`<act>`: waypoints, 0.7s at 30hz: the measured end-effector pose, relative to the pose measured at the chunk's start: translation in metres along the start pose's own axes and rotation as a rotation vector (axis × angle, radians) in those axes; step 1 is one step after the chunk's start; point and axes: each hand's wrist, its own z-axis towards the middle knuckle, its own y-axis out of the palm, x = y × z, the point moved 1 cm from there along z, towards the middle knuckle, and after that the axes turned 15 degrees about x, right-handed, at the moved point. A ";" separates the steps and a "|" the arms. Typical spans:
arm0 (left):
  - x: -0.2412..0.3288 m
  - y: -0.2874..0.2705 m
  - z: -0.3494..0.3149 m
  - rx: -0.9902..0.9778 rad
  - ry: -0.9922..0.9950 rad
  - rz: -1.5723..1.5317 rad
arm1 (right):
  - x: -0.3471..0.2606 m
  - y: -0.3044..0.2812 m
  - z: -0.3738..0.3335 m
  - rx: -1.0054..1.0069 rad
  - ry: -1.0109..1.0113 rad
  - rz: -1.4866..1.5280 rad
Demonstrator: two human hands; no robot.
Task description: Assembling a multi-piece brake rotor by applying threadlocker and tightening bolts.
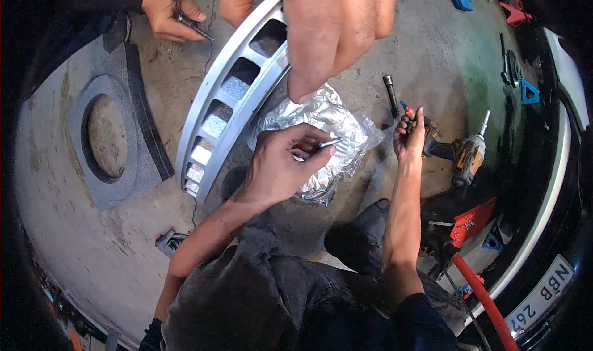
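My left hand (284, 162) is closed, with a small metal bolt (330, 143) pinched between thumb and fingers. Off to its right, my right hand (410, 138) has its fingers curled round a small red bottle (409, 111) with a blue tip. A silver vented brake disc (213, 127) stands on edge just beyond my left hand. Another person's large hand (336, 26) grips that disc from above, and more fingers (236, 2) show at its upper edge. Crumpled silver foil and clear plastic wrapping (321, 119) lies on the floor beneath my left hand.
A cordless impact driver (466, 153) and a dark extension socket (390, 96) lie near my right hand. A grey foam piece (123, 122) with a round hole is at left. A co-worker's hand (173, 17) holds a dark tool. A car's bumper (559, 159) curves along the right.
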 end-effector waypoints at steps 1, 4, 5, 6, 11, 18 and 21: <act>0.000 0.000 0.001 0.003 -0.033 -0.010 | -0.001 0.002 -0.008 -0.082 0.069 0.054; 0.000 0.001 0.003 0.008 0.008 0.040 | -0.010 0.016 -0.052 -0.175 0.141 0.104; 0.000 0.001 0.004 0.016 0.006 0.047 | -0.012 0.021 -0.070 -0.208 0.108 0.058; 0.001 0.002 0.005 0.005 0.038 0.032 | -0.015 0.025 -0.087 -0.241 0.074 0.013; 0.010 0.009 0.007 -0.009 0.063 0.035 | -0.038 0.048 -0.157 -0.401 -0.291 -0.192; 0.027 0.008 0.002 0.003 0.178 0.048 | -0.049 0.047 -0.188 -0.377 -0.553 -0.414; 0.030 0.008 0.001 0.005 0.160 0.044 | -0.050 0.046 -0.193 -0.351 -0.602 -0.393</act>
